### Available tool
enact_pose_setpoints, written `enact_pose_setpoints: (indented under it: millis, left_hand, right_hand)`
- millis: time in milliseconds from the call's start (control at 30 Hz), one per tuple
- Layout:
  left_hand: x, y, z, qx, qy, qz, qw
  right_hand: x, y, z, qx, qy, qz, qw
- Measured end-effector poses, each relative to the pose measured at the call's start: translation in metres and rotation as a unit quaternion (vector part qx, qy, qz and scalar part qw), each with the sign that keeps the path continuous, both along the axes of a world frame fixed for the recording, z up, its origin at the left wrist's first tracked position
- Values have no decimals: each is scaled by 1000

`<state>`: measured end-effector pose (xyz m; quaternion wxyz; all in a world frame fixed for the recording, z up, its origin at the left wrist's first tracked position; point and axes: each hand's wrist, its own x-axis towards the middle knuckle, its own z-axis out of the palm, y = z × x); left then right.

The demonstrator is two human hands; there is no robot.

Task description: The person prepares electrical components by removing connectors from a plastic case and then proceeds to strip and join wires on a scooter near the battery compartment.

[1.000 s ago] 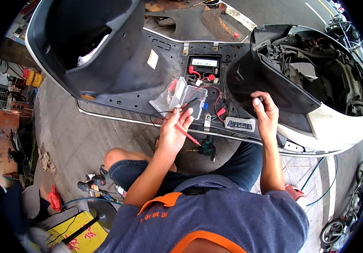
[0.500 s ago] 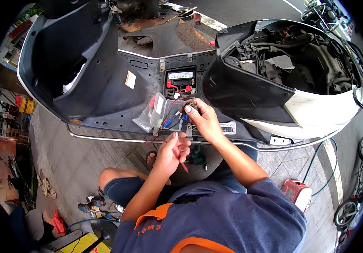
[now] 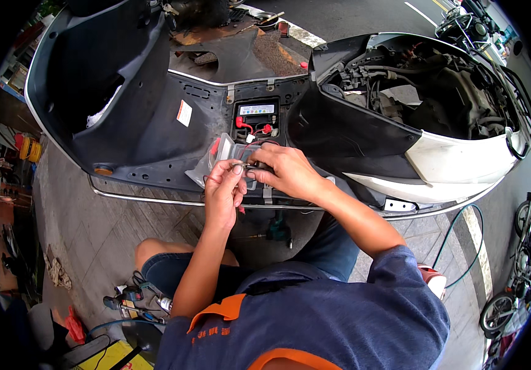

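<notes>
Over the scooter's floorboard (image 3: 160,161), my two hands meet just below the open battery bay. My left hand (image 3: 221,194) is closed, pinching a thin wire (image 3: 240,164) between thumb and fingers; a slim red piece (image 3: 241,209) pokes out under its palm. My right hand (image 3: 290,176) is closed on a small dark part with wires, mostly hidden by the fingers. Behind the hands a clear plastic case (image 3: 226,147) stands with its lid up. The battery (image 3: 257,111) sits in its bay, with red terminal covers (image 3: 240,122) and red leads.
The scooter's rear body (image 3: 463,148) is open at the top, showing hoses and wiring. A green power drill (image 3: 279,229) lies below the floorboard's edge. Hand tools (image 3: 132,299) lie at lower left. A hose (image 3: 480,246) curves across the paving at right.
My left hand has moved up and left, its fingers now meeting the right hand's. My right hand has turned, knuckles up, over the small dark part. The view has shifted slightly.
</notes>
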<state>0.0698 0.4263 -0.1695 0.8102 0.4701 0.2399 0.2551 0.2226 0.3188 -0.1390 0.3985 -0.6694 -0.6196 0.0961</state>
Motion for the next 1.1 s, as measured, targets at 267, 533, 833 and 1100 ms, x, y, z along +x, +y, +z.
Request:
enact_pose_setpoints:
  millis: [267, 533, 833, 1100]
  left_hand:
    - [22, -13, -40, -149, 20, 73, 986]
    - [29, -1, -53, -234, 12, 74, 969]
    - [27, -26, -56, -339, -62, -8, 939]
    - [4, -46, -25, -381, -95, -50, 918]
  right_hand:
    - [-2, 4, -38, -15, -190, -53, 980]
    - [6, 22, -36, -49, -243, -5, 969]
    - [93, 90, -55, -266, -406, -48, 873]
    - [160, 150, -106, -402, -457, 95, 788]
